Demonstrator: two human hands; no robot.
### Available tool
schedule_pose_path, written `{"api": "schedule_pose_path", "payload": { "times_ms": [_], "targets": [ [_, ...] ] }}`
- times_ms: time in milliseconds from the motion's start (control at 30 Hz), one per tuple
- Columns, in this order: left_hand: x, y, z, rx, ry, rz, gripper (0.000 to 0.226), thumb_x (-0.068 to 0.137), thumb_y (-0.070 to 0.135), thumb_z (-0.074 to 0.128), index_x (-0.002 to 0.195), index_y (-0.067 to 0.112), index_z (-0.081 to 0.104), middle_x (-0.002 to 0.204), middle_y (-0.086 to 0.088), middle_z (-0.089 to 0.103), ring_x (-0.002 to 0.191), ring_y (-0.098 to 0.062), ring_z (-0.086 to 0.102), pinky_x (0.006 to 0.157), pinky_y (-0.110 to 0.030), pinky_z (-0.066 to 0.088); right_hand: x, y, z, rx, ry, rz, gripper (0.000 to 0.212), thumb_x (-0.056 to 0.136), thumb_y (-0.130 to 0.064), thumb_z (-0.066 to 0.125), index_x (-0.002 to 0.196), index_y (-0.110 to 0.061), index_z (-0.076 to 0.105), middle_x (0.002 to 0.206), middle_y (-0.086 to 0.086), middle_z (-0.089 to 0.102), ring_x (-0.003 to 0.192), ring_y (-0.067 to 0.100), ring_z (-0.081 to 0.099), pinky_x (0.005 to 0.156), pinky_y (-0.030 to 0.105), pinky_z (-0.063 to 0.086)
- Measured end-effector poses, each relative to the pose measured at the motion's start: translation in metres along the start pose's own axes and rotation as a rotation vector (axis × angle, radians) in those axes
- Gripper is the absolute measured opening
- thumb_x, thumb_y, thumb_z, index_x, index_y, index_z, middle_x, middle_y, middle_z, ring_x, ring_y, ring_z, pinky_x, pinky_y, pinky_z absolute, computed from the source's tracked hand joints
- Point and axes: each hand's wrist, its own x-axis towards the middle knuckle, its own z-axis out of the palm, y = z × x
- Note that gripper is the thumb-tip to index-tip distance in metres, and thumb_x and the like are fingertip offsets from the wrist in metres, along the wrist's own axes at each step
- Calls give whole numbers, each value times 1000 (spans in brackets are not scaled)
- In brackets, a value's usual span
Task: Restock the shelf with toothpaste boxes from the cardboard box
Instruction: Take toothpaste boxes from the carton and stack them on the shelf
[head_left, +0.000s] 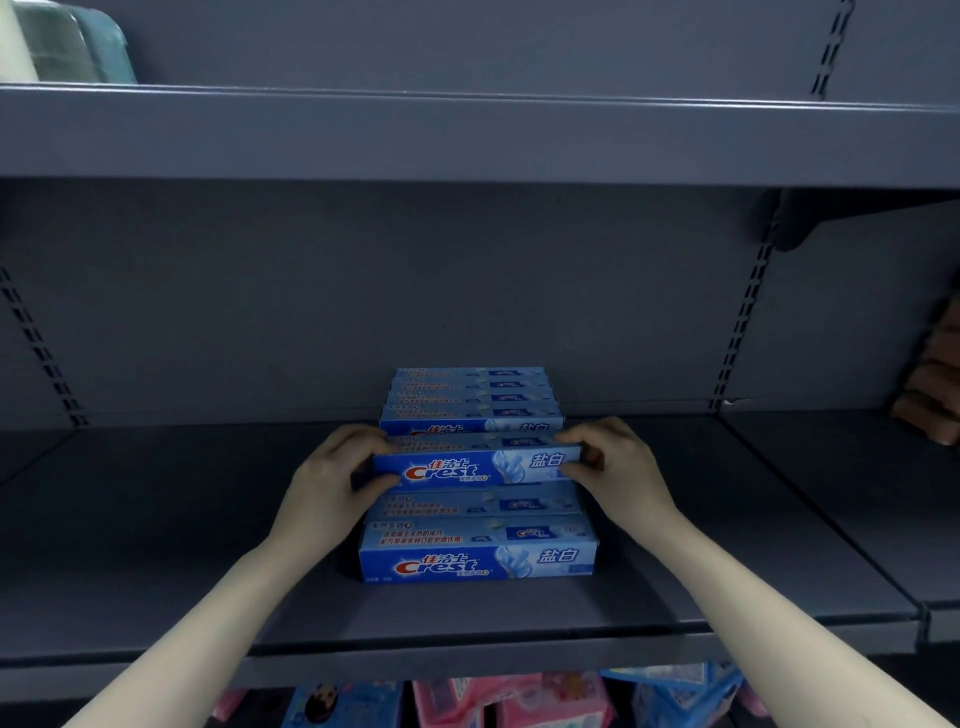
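Both hands pinch one blue toothpaste box (475, 466) by its ends: left hand (332, 480) at the left end, right hand (615, 467) at the right, forearms reaching forward. It sits atop a row of toothpaste boxes (478, 551) on the grey metal shelf (156, 545), under another shelf board (467, 135).

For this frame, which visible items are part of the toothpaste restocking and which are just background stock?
Part of the job:
- held toothpaste box, gripped at its ends by the left hand and right hand
- row of toothpaste boxes already on the shelf

Background:
- pink and blue packets on the shelf below
- brown packages at far right
- pale container at upper left
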Motion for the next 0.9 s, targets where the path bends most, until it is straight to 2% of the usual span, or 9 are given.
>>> {"api": "schedule_pose_path", "payload": {
  "times_ms": [100,233,400,567,633,733,900],
  "targets": [
    [0,0,2,-12,11,6,26,72,4,76,96,11,67,110,7,55,92,-10,59,77,-25,48,3,1,1,-17,1,2,26,80,-9,70,102,-21,67,96,-9,49,78,3,51,77,19,39],
    [5,-1,4,-5,2,-7,29,73,3,75,100,11,67,111,5,55,87,-9,58,76,-17,44,5,2,3,-23,4,3,25,80,-9,70,102,-20,67,95,-8,49,78,6,52,77,20,39],
    [15,-1,8,-11,5,-54,29,74,1,74,101,11,66,110,0,56,84,-13,58,78,-29,50,10,2,5,-59,17,16,25,79,-10,70,102,-20,67,95,-5,49,79,10,53,75,20,39],
    [16,0,12,10,18,-85,30,76,3,73,103,9,65,115,-5,54,89,-16,58,78,-35,52,13,2,8,-68,21,23,25,81,-10,69,105,-20,66,93,-6,47,72,1,46,72,18,36],
    [15,1,14,24,26,-102,29,76,4,73,104,10,64,118,-6,54,93,-17,58,77,-33,50,14,1,9,-63,26,33,25,82,-10,68,105,-20,65,95,-7,46,74,2,46,73,18,36],
    [16,3,16,85,27,-117,29,78,6,71,105,11,63,112,-5,61,93,-19,59,72,-28,43,14,-1,10,-57,40,32,24,83,-9,66,106,-18,65,102,-7,45,85,5,48,77,16,35],
    [17,11,15,-1,16,-223,28,82,7,67,109,13,60,106,5,61,89,-8,54,75,-25,44,13,-3,10,-37,9,67,25,86,-8,63,108,-18,62,98,-8,58,87,5,52,71,15,37]
  ]
}}
